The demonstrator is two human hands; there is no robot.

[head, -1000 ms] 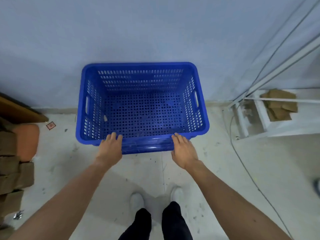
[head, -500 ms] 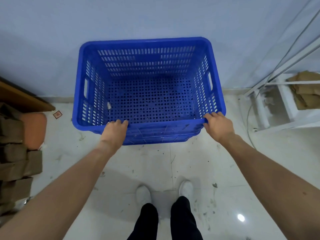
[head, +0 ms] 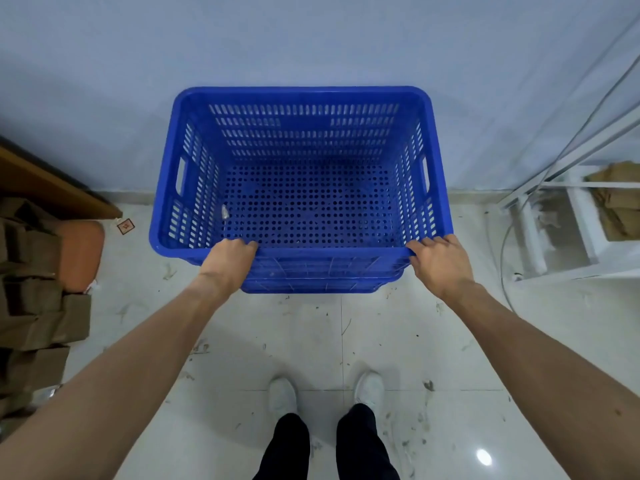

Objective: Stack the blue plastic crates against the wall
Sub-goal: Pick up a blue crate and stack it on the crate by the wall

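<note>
A blue perforated plastic crate point(head: 301, 95) stands against the pale wall point(head: 311, 36), its open top facing me. Under its near rim the edge of a second blue crate point(head: 311, 284) shows, so the top one sits nested on it. My left hand point(head: 228, 261) grips the near rim toward its left part, fingers curled over the edge. My right hand point(head: 438, 259) grips the near right corner of the same rim. A small pale scrap point(head: 225, 212) lies inside at the left wall.
Brown cardboard pieces point(head: 34, 289) and an orange-brown cushion point(head: 81, 251) lie at the left under a wooden board point(head: 45, 181). A white frame point(head: 581, 230) with cardboard and a cable point(head: 502, 258) stands at the right. My feet point(head: 325, 393) are on the littered tile floor.
The crate's rim has come up and closer to me than a second ago. My right hand slid from the middle of the near rim to its right corner; both hands now curl over the rim.
</note>
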